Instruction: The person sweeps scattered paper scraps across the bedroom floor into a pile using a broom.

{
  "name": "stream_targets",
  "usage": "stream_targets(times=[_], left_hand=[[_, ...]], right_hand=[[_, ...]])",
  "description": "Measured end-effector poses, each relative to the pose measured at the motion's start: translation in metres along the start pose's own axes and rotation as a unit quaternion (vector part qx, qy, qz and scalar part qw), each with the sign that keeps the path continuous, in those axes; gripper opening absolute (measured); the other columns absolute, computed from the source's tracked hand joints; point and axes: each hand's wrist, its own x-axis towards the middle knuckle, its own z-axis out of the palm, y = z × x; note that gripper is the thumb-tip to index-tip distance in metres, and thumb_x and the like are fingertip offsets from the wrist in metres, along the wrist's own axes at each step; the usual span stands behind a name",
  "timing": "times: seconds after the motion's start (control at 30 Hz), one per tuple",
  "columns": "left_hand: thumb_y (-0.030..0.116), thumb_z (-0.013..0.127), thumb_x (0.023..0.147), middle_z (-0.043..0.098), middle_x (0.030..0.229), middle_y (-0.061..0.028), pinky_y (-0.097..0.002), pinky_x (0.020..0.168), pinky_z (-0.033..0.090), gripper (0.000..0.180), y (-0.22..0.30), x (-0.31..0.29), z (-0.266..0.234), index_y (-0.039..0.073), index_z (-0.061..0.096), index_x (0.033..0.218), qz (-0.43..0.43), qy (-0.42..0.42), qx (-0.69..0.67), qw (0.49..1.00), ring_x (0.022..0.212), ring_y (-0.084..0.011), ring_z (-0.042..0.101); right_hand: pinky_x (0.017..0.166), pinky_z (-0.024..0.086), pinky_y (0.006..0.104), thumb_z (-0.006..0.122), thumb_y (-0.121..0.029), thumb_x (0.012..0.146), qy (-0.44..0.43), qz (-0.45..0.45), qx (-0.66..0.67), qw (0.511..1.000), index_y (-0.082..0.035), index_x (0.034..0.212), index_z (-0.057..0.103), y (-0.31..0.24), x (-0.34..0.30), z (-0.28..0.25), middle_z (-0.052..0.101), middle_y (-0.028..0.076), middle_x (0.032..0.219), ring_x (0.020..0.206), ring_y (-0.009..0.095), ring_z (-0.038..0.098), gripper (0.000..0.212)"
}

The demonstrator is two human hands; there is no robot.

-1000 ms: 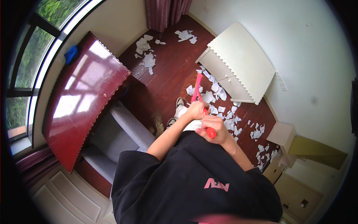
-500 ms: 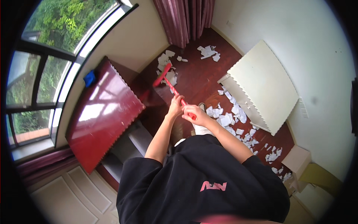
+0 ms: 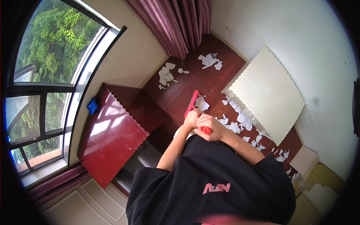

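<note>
Centrally, the left hand [image 3: 191, 119] and right hand [image 3: 210, 126] are wrapped around a red broom [image 3: 192, 102], its far end beside a white scrap [image 3: 203, 104], contact unclear.

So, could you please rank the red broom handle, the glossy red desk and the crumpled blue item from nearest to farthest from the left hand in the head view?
1. Red broom handle: gripped by the left hand.
2. Glossy red desk: to that hand's left.
3. Crumpled blue item: farther left, by the desk's far edge.
</note>
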Motion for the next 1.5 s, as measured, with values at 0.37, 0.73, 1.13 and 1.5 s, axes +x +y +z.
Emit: stream_targets(times=[0.37, 0.73, 1.13, 1.5], left_hand=[[0.015, 0.076, 0.067, 0.058, 0.068, -0.0117, -0.0406, 0.069, 0.047, 0.021, -0.129, 0.098, -0.156, 0.006, 0.057, 0.065, 0.033, 0.065, -0.031, 0.997, 0.070, -0.0309, 0.058], [0.027, 0.077, 0.067, 0.060, 0.069, -0.0149, -0.0417, 0.067, 0.048, 0.029, -0.197, 0.154, -0.171, 0.004, 0.061, 0.064, 0.131, -0.141, -0.018, 0.981, 0.072, -0.0336, 0.060], [0.036, 0.069, 0.072, 0.063, 0.072, -0.0203, -0.0461, 0.064, 0.050, 0.033, -0.034, 0.216, -0.161, 0.003, 0.062, 0.067, 0.247, -0.398, -0.018, 0.883, 0.072, -0.0394, 0.063], [0.014, 0.073, 0.073, 0.054, 0.125, -0.0152, -0.0440, 0.100, 0.043, 0.046, -0.126, 0.303, -0.124, 0.008, 0.059, 0.116, 0.225, -0.204, -0.058, 0.951, 0.119, -0.0381, 0.049]], right_hand=[[0.077, 0.049, 0.0368, 0.067, -0.003, 0.079, 0.049, -0.013, 0.009, 0.999, 0.000, 0.074, 0.057, 0.090, 0.145, 0.035, 0.063, 0.013, 0.077, 0.075, 0.029, 0.061, 0.012], [0.066, 0.045, 0.0391, 0.066, -0.002, 0.077, 0.079, 0.107, 0.001, 0.991, -0.001, 0.063, 0.046, 0.104, 0.209, 0.036, 0.052, 0.013, 0.064, 0.065, 0.032, 0.054, 0.025], [0.074, 0.045, 0.0371, 0.064, 0.007, 0.076, 0.422, 0.187, -0.097, 0.882, -0.001, 0.060, 0.044, -0.021, 0.197, 0.015, 0.055, 0.009, 0.065, 0.063, 0.022, 0.056, 0.026], [0.089, 0.045, 0.0323, 0.065, -0.004, 0.088, 0.549, 0.232, -0.132, 0.792, 0.002, 0.082, 0.058, 0.155, 0.211, 0.027, 0.064, 0.007, 0.093, 0.100, 0.020, 0.059, 0.011]])
